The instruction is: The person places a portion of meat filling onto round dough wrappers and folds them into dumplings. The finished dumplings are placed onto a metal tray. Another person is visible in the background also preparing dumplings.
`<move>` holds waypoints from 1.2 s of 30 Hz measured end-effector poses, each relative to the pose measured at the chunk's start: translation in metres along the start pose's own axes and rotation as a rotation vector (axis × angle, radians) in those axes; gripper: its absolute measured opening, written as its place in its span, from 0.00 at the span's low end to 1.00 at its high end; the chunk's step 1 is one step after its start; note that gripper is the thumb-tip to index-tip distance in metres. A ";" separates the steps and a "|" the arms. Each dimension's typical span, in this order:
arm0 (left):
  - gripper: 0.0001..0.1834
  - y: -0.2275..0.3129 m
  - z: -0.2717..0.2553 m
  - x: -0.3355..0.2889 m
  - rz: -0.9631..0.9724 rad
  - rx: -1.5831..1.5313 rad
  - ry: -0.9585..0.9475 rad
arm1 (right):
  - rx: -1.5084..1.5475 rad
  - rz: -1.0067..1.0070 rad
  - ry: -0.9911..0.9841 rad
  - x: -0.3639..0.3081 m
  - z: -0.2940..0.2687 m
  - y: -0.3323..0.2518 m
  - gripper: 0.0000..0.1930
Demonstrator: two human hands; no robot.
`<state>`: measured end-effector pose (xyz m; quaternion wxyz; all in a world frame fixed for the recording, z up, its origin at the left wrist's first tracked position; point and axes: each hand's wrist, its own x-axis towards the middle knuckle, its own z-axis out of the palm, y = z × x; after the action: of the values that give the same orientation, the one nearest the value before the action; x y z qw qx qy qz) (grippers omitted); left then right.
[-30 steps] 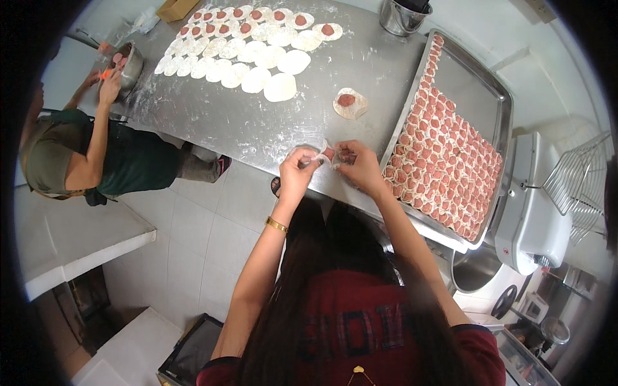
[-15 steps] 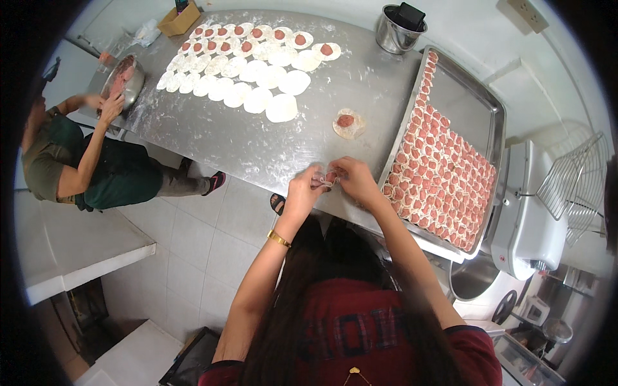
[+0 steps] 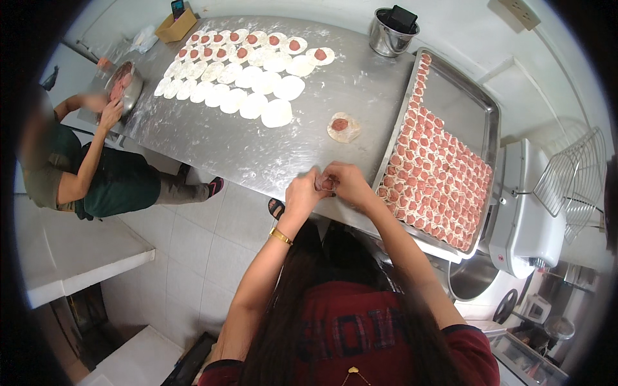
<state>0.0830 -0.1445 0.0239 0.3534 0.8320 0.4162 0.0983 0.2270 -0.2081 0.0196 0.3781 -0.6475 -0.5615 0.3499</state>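
Note:
Just above the table's near edge, a small open-topped dumpling [image 3: 327, 184] is held between my two hands. Its thin wrapper is gathered around pink meat filling. My left hand [image 3: 304, 193] closes around the dumpling's left side, with a gold-coloured band on the wrist. From the other side, the fingers of my right hand [image 3: 347, 183] pinch the wrapper's rim. Beyond my hands lies a single flat round wrapper [image 3: 351, 135] with a lump of meat [image 3: 339, 125] on it. To my right, a large metal tray [image 3: 497, 128] holds tightly packed rows of similar dumplings [image 3: 438, 180].
Rows of round wrappers [image 3: 277, 112] cover the far left of the floury steel table [image 3: 244, 151], some topped with meat. At left a co-worker [image 3: 116, 174] reaches into a metal bowl [image 3: 132, 90] of meat. A metal bucket [image 3: 391, 40] stands at the back; a white machine [image 3: 524, 212] is right of the tray.
The wrapper looks drawn in closer around the filling, and my fingers have shifted on it. The whole view has tilted slightly. The co-worker's hands have moved a little at the bowl.

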 end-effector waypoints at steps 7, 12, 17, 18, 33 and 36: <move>0.18 -0.010 -0.002 -0.006 0.116 -0.244 0.024 | -0.288 -0.019 0.118 -0.020 0.001 0.004 0.13; 0.14 -0.010 0.002 -0.004 0.150 -0.246 0.037 | -0.183 0.043 0.093 -0.013 0.009 0.003 0.10; 0.13 -0.007 0.000 -0.006 0.117 -0.204 0.035 | -0.251 -0.020 0.167 -0.018 0.005 -0.002 0.15; 0.14 -0.007 -0.001 -0.006 0.128 -0.213 0.045 | -0.287 -0.053 0.204 -0.020 0.006 -0.002 0.15; 0.14 -0.005 0.000 -0.003 0.129 -0.314 0.068 | -0.368 0.001 0.169 -0.016 0.003 0.005 0.16; 0.12 -0.007 -0.001 -0.001 0.157 -0.201 0.074 | -0.250 0.051 0.154 -0.015 0.008 0.005 0.15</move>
<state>0.0773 -0.1419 0.0200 0.4105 0.8182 0.3508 0.1975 0.2204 -0.2222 0.0120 0.3277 -0.7284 -0.5535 0.2360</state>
